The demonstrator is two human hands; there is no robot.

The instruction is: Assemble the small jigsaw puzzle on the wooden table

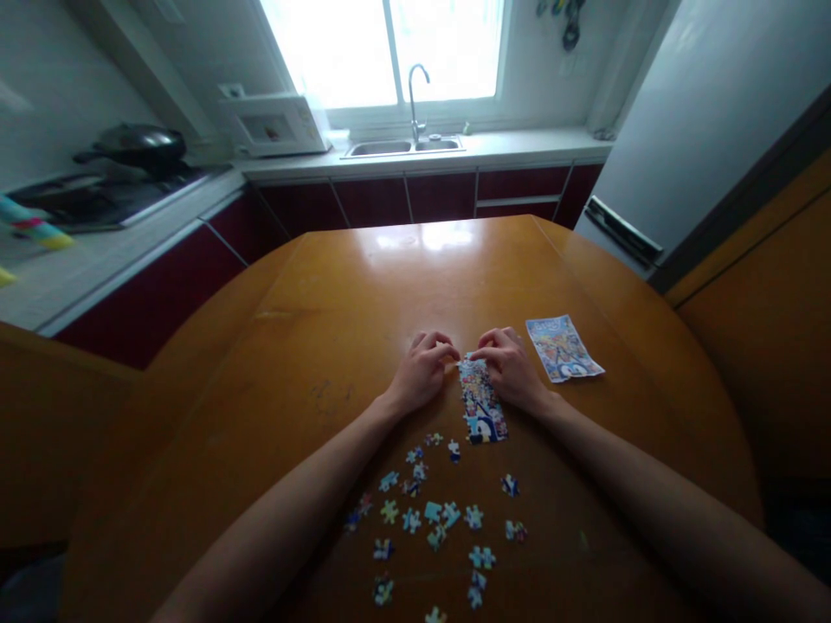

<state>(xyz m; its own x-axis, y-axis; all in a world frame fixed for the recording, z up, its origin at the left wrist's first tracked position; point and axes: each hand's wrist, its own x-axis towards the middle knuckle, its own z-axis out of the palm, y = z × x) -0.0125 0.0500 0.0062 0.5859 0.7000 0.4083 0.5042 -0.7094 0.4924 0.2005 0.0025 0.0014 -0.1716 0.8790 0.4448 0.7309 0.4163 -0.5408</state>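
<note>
A partly joined jigsaw puzzle (pixel 481 407) lies on the wooden table as a narrow upright strip with a colourful crowded picture. At its top left corner, my left hand (pixel 425 368) has thumb and forefinger pinched on a small puzzle piece (pixel 460 363), mostly covered by the fingertips. My right hand (pixel 510 363) rests over the strip's upper right side, fingers curled and fingertips pressed on its top edge. Several loose puzzle pieces (pixel 432 512) are scattered nearer to me, below the strip. One dark and white piece (pixel 454 450) lies just off its lower left corner.
A printed picture sheet (pixel 563 348) lies to the right of my right hand. Beyond the round-ended table (pixel 363 294) stand a counter with a sink (pixel 380 149), a microwave (pixel 276 125) and a stove with a wok (pixel 139 145). A fridge (pixel 707 112) is at right.
</note>
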